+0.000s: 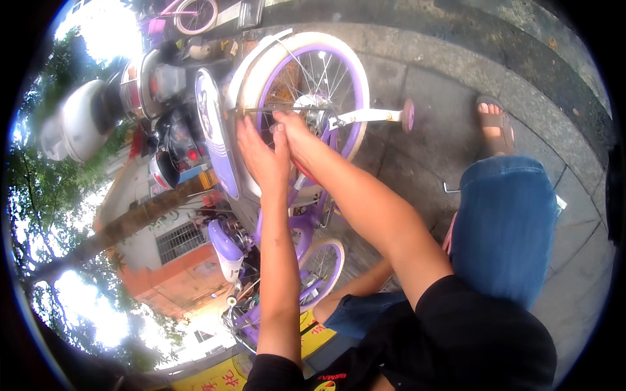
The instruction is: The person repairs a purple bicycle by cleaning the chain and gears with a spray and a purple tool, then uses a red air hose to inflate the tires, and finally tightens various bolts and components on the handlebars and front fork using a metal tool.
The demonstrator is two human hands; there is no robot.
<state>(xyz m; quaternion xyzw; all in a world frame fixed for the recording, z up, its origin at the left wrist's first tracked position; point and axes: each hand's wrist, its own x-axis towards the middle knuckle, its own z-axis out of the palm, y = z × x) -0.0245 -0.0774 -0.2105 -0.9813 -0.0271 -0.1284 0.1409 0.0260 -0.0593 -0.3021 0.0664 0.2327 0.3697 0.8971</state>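
Purple child's bicycle [300, 239], near the kerb edge [466, 77] of the pavement [404, 159], handled at its rear wheel [312, 101].
I note, left to right: left hand [266, 156], fingers extended, unclenched, at a thin rod's [267, 109] outer end, apparently steadying it; right hand [297, 138], fingers bent at that rod, firm grasp I cannot tell; stabiliser [375, 116] jutting outward, presumably for balance; L-shaped tool [450, 191] lying beyond.
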